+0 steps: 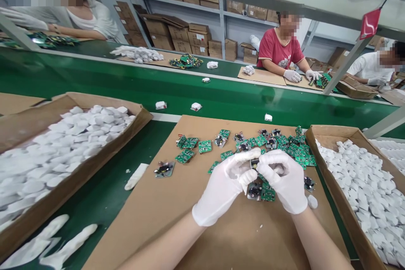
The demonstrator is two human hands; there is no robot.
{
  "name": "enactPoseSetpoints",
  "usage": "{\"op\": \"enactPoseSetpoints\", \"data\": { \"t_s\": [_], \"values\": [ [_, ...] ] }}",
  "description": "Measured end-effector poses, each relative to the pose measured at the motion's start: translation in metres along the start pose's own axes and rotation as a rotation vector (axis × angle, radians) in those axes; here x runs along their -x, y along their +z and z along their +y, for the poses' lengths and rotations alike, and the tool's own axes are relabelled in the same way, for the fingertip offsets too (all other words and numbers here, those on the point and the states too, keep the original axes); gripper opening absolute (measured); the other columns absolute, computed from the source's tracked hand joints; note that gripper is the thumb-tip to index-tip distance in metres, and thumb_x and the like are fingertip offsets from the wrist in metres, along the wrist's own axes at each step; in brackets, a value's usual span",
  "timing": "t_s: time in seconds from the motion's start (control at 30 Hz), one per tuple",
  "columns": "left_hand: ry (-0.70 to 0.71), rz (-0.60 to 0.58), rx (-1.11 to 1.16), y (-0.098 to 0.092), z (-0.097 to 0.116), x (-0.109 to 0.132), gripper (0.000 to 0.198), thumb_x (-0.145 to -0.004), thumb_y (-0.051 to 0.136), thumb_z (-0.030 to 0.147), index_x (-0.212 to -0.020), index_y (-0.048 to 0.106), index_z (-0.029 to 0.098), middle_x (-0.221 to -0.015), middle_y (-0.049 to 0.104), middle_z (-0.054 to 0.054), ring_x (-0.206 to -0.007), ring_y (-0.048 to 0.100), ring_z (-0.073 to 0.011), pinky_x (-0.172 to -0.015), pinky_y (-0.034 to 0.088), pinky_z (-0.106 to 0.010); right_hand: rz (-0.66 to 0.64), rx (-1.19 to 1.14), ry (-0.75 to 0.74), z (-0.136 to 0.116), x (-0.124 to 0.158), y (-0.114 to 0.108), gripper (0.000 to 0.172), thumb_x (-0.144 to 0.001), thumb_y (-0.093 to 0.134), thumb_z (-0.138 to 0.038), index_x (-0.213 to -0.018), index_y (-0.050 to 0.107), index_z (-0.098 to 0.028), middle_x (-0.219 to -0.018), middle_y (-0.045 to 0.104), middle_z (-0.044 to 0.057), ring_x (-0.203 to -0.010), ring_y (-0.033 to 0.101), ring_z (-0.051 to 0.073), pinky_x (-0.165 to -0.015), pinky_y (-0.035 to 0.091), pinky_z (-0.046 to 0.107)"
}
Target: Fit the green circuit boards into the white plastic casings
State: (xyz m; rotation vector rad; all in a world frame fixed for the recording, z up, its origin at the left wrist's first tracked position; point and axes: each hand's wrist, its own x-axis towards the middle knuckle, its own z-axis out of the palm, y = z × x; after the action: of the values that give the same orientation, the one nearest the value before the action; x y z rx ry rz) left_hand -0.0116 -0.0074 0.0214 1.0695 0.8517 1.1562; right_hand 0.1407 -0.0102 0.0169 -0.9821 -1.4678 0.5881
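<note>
Both my gloved hands meet above a cardboard sheet (177, 219). Between them is a small circuit board (254, 163) with a dark component, mostly covered by fingertips. My left hand (226, 183) is closed on it from the left, thumb and fingers pinched. From the other side my right hand (283, 179) pinches the same board. Just beneath the hands lie a green circuit board (268, 193) and one with its black parts facing up (254, 190). More green boards (297, 149) are heaped behind my right hand, and a single board (164, 169) lies apart at the left.
Cardboard trays of white wrapped pieces flank the sheet, one left (139, 120) and one right (329, 190). White gloves (68, 247) lie at lower left. Wrapped pieces (196, 106) sit on the green conveyor belt (228, 105). Beyond it, a person in red (280, 46) handles boards.
</note>
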Motion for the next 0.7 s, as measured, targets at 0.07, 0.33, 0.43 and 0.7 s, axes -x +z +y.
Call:
{"op": "enactPoseSetpoints", "data": {
  "t_s": [0.07, 0.33, 0.43, 0.7],
  "values": [
    [0.011, 0.016, 0.029, 0.001, 0.000, 0.001, 0.031, -0.068, 0.083, 0.032, -0.097, 0.077, 0.026, -0.124, 0.070, -0.008, -0.113, 0.064, -0.0328, -0.091, 0.056, -0.040, 0.002, -0.014, 0.032, -0.001, 0.001, 0.002, 0.006, -0.080, 0.073, -0.022, -0.078, 0.068, -0.023, -0.081, 0.073, 0.003, -0.072, 0.067, 0.016, -0.053, 0.047, 0.025],
    [0.001, 0.051, 0.095, 0.003, -0.001, 0.004, 0.028, -0.061, 0.088, 0.027, -0.087, 0.078, 0.024, -0.114, 0.075, -0.009, -0.113, 0.064, -0.0351, -0.099, 0.052, -0.048, 0.057, -0.067, -0.011, 0.003, 0.012, 0.006, 0.018, -0.091, 0.062, -0.039, -0.088, 0.075, -0.027, -0.088, 0.071, 0.005, -0.077, 0.065, 0.020, -0.064, 0.052, 0.034],
    [0.022, 0.058, 0.108, 0.000, -0.002, 0.002, 0.028, -0.061, 0.088, 0.030, -0.087, 0.078, 0.025, -0.114, 0.075, -0.008, -0.112, 0.065, -0.0332, -0.097, 0.053, -0.045, -0.022, -0.150, 0.034, 0.006, 0.019, 0.006, 0.047, -0.097, 0.036, -0.057, -0.106, 0.074, -0.032, -0.100, 0.068, 0.007, -0.075, 0.063, 0.021, -0.058, 0.049, 0.036],
    [0.038, 0.072, 0.184, -0.004, -0.004, 0.000, 0.031, -0.063, 0.087, 0.032, -0.091, 0.076, 0.023, -0.118, 0.072, -0.010, -0.110, 0.065, -0.0316, -0.090, 0.055, -0.041, -0.142, 0.098, -0.229, 0.015, 0.028, 0.007, 0.049, -0.100, 0.024, -0.055, -0.143, 0.042, -0.044, -0.114, 0.059, 0.007, -0.097, 0.060, 0.025, -0.079, 0.051, 0.044]
  ]
}}
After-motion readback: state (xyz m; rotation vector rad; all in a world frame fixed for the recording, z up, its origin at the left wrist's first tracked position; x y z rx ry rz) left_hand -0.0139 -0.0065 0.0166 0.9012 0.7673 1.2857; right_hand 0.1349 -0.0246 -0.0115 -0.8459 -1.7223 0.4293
